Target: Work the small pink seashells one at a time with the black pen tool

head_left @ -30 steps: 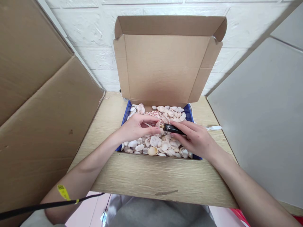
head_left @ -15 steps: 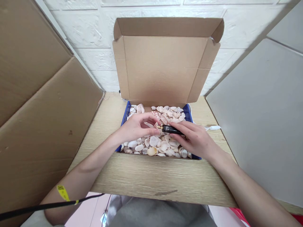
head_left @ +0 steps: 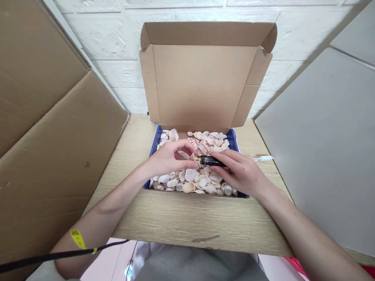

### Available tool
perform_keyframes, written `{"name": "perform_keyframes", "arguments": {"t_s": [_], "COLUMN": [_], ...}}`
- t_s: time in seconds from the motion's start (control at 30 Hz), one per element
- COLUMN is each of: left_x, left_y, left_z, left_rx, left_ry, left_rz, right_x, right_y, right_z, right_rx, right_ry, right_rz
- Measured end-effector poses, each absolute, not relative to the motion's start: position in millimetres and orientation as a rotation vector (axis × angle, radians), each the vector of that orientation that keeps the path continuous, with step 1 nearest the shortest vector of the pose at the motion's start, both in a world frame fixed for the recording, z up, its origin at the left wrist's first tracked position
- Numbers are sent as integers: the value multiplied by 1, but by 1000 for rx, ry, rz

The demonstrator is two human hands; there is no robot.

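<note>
My right hand [head_left: 238, 168] is wrapped round a black mini drill [head_left: 212, 160], held level with its brass-coloured chuck pointing left. Between the thumb and fingers of my left hand [head_left: 172, 158] is a small shell [head_left: 193, 157], partly hidden by the fingertips. The drill's tip meets the shell or lies right at it; the exact contact is too small to make out. Both hands are over an open cardboard box [head_left: 152, 144] with blue sides, filled with many pale seashells [head_left: 204, 180].
The box's raised lid [head_left: 205, 82] stands at the back before a white brick wall [head_left: 102, 37]. Cardboard [head_left: 58, 156] rises on the left, a grey panel [head_left: 328, 148] on the right. A white cable tie end [head_left: 263, 158] lies right of the box. A black cable [head_left: 58, 254] crosses at lower left.
Almost nothing differs. The shell in my left hand seems slightly tilted against the drill's tip, and both hands stay in place.
</note>
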State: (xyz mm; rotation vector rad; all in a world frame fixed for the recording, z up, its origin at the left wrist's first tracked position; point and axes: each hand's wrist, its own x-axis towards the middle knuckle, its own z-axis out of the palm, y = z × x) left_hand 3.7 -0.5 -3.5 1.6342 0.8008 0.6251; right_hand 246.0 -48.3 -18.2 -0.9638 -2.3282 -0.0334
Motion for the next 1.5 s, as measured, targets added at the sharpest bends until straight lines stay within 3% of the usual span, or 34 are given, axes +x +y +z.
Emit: {"name": "perform_keyframes", "arguments": {"t_s": [0.27, 0.67, 1.5], "left_x": [4, 5, 5], "left_y": [-2, 0, 0], "left_z": [-2, 3, -4], "left_rx": [1628, 1622, 1483], "left_ry": [799, 881, 791], "left_rz": [620, 888, 765], "right_x": [246, 246, 246], "right_y": [-48, -47, -48], "right_z": [-18, -17, -18], "right_rx": [-971, -1136, -1162], "right_ry": [-2319, -2153, -2147], "right_rz": [-40, -105, -87]}}
